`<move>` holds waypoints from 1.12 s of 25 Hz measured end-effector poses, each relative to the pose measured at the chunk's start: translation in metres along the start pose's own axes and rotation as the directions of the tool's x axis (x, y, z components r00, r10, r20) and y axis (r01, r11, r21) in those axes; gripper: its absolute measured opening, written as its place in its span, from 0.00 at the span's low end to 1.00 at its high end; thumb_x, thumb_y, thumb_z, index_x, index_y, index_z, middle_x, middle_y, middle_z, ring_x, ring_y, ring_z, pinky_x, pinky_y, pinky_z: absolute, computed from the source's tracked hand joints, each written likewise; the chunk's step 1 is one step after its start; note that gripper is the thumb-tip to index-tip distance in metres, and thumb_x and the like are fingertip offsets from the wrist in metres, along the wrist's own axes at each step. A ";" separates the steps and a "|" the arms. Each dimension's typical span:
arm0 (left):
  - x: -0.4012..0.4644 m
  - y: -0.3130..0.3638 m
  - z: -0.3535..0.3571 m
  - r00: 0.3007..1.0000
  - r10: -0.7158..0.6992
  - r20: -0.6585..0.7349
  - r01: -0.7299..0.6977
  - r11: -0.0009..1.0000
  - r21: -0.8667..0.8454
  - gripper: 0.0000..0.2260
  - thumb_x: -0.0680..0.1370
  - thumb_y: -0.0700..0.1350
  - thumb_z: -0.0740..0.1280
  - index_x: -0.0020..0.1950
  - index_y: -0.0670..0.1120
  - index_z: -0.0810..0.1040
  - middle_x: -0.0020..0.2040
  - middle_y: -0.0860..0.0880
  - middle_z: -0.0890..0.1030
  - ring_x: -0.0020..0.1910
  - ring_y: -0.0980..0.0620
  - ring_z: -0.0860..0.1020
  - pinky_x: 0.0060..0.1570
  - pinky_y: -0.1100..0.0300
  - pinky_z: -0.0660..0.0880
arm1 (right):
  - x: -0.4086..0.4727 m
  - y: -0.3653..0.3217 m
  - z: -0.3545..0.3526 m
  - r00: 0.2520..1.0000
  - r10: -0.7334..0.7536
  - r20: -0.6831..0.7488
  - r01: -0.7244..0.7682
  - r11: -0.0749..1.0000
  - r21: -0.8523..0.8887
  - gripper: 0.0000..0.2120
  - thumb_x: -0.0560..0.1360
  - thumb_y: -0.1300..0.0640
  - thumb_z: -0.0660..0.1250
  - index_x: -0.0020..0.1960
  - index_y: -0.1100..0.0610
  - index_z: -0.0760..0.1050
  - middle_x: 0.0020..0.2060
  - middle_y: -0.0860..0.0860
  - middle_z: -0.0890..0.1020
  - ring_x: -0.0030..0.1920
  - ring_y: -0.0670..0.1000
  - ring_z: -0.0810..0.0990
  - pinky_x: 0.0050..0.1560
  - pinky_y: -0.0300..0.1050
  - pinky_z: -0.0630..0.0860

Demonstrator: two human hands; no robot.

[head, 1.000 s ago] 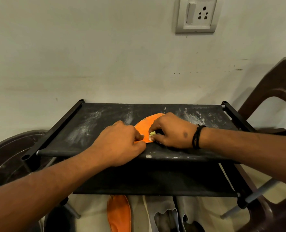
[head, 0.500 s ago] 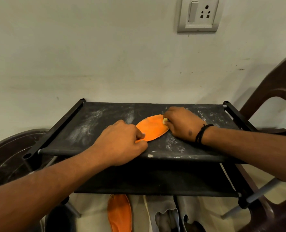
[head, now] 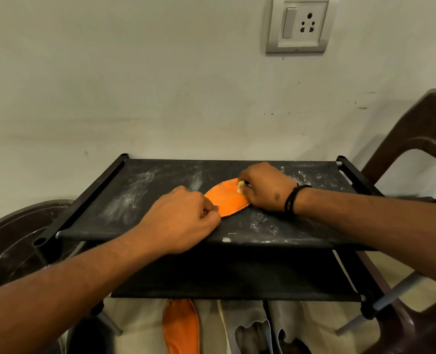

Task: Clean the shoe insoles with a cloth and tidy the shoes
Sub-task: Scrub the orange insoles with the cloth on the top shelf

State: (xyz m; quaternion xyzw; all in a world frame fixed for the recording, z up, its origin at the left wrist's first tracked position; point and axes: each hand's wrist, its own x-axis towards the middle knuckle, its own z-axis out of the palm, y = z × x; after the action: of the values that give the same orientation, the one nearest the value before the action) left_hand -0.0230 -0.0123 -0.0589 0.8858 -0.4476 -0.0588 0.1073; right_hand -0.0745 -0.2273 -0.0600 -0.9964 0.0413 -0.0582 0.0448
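**Cloth reaches far end of orange insole on dusty rack**

A person stands over a black fabric shoe rack (head: 160, 190) set against a pale wall, its top shelf streaked with white dust. An orange insole (head: 225, 199) lies flat on that top shelf, angled from near left to far right. Over the past second the right hand (head: 265, 187) has travelled from the near part of the insole up to its far tip, so the wipe appears to have covered the length of this face; turning it over or taking up the next one looks the likely follow-on. The left hand (head: 183, 218), fingers curled, pins the insole's near end against the shelf and has not shifted. The right hand's fingers are bunched around a small pale-yellow cloth (head: 241, 186), mostly hidden beneath them. A second orange insole (head: 181, 325) waits below the rack, beside pale shoes (head: 250, 328). No brand, label or writing can be read anywhere, the wall socket (head: 300, 24) included
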 end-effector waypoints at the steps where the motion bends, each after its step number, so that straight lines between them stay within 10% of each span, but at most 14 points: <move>1: 0.000 -0.001 -0.002 1.000 -0.015 -0.015 0.013 0.996 -0.090 0.21 0.78 0.62 0.54 0.42 0.50 0.80 0.46 0.48 0.84 0.33 0.53 0.73 0.36 0.52 0.72 | 0.003 0.006 0.000 0.998 0.058 -0.010 -0.059 0.998 -0.018 0.10 0.78 0.56 0.62 0.47 0.61 0.78 0.43 0.56 0.82 0.42 0.56 0.79 0.46 0.53 0.78; 6: 0.007 -0.010 -0.003 0.994 -0.095 -0.052 0.074 0.949 -0.307 0.17 0.78 0.38 0.66 0.65 0.50 0.82 0.61 0.55 0.83 0.60 0.57 0.80 0.54 0.70 0.70 | -0.012 -0.039 0.005 0.990 -0.143 -0.001 0.142 0.986 0.082 0.10 0.76 0.57 0.62 0.37 0.58 0.73 0.35 0.54 0.79 0.37 0.55 0.76 0.40 0.49 0.73; 11: 0.010 -0.020 -0.002 0.982 -0.168 -0.090 0.116 0.900 -0.421 0.29 0.73 0.43 0.77 0.73 0.48 0.73 0.62 0.53 0.80 0.54 0.59 0.78 0.55 0.65 0.74 | 0.008 -0.019 -0.002 0.997 -0.076 0.028 0.078 0.992 -0.095 0.09 0.76 0.53 0.62 0.44 0.57 0.78 0.41 0.54 0.81 0.42 0.56 0.79 0.40 0.50 0.77; 15: 0.016 -0.027 -0.004 0.973 -0.221 -0.065 0.173 0.887 -0.427 0.32 0.68 0.47 0.81 0.70 0.48 0.75 0.60 0.52 0.80 0.52 0.58 0.79 0.56 0.61 0.76 | 0.026 -0.005 0.000 0.996 0.084 -0.028 -0.087 0.990 -0.110 0.09 0.77 0.57 0.61 0.45 0.61 0.77 0.42 0.58 0.81 0.42 0.58 0.79 0.38 0.48 0.74; 19: 0.024 -0.033 -0.007 0.972 -0.229 -0.052 0.185 0.885 -0.428 0.27 0.64 0.49 0.84 0.61 0.48 0.83 0.55 0.52 0.84 0.50 0.59 0.80 0.53 0.62 0.76 | 0.012 -0.047 0.002 0.994 -0.100 0.033 0.093 0.981 0.171 0.09 0.75 0.57 0.64 0.39 0.61 0.76 0.35 0.55 0.80 0.37 0.55 0.78 0.36 0.49 0.73; 28: 0.023 -0.035 -0.004 0.973 -0.227 -0.038 0.190 0.886 -0.424 0.22 0.66 0.51 0.82 0.58 0.49 0.84 0.47 0.53 0.85 0.47 0.58 0.82 0.51 0.62 0.78 | 0.033 -0.019 -0.010 0.996 0.087 0.014 -0.082 0.970 -0.228 0.11 0.78 0.59 0.61 0.38 0.58 0.65 0.33 0.52 0.70 0.37 0.56 0.73 0.33 0.45 0.68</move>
State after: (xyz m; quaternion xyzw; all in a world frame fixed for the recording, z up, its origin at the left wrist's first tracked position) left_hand 0.0192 -0.0100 -0.0639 0.8870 -0.3216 -0.1259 0.3064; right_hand -0.0420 -0.2122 -0.0445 -0.9930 0.0896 -0.0394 -0.0666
